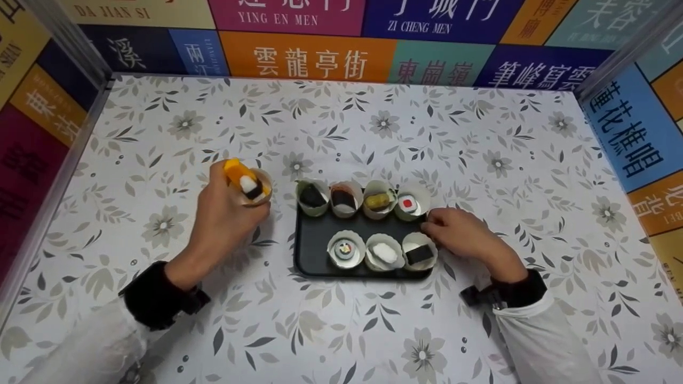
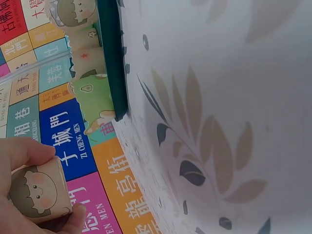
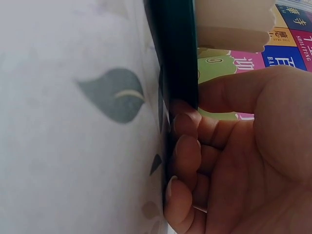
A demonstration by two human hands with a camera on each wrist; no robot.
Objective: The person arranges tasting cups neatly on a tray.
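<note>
My left hand (image 1: 221, 210) grips a small paper cup (image 1: 263, 186) above the table, left of the black tray (image 1: 315, 242). Inside that cup are a yellow-orange piece (image 1: 233, 168) and a white-and-black sushi-like piece (image 1: 249, 186). A cartoon face is printed on the cup's side (image 2: 41, 190) in the left wrist view. At the tray's right edge, my right hand (image 1: 461, 232) pinches the rim, thumb on the inner side and fingers curled against the outside. The right wrist view shows this hold on the tray wall (image 3: 178, 53) up close.
Several paper cups with toy sushi stand along the tray's back, among them one with a red-centred piece (image 1: 408, 204). Three more line its front: a round roll (image 1: 346, 248), a white piece (image 1: 385, 253) and a black piece (image 1: 419, 254). Printed panels (image 1: 309, 58) wall the floral table.
</note>
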